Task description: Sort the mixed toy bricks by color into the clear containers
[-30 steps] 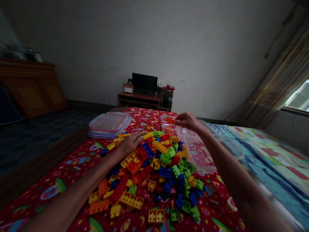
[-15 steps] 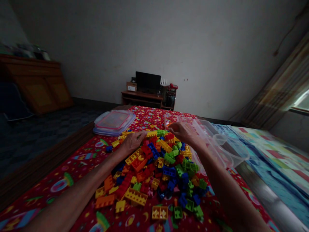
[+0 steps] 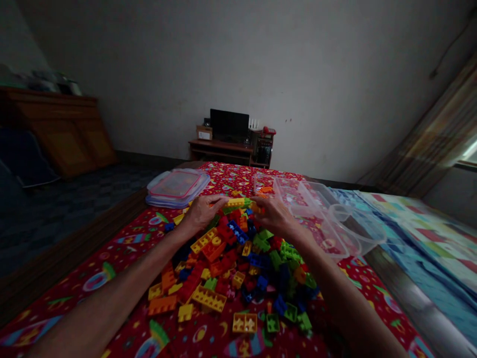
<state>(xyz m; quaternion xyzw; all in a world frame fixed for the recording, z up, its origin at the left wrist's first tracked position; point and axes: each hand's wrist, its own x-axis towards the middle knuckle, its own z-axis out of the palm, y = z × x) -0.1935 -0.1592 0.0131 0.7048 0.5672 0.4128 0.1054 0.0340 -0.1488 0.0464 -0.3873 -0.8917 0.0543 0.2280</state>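
The yellow block (image 3: 235, 202) sits between your left hand (image 3: 202, 213) and right hand (image 3: 275, 215), at the far side of the pile (image 3: 223, 263); it looks light and hard, so hold its ends. Your fingers (image 3: 218, 199) bend close by, but I can't tell how open they are or if they grip it.

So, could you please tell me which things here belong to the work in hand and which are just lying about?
Likely part of the work:
Pile of coloured blocks
Yellow block, between left hand and right hand
Orange blocks in a clear box

Apparently just lying about:
Monitor
Cardboard box
Cabinet
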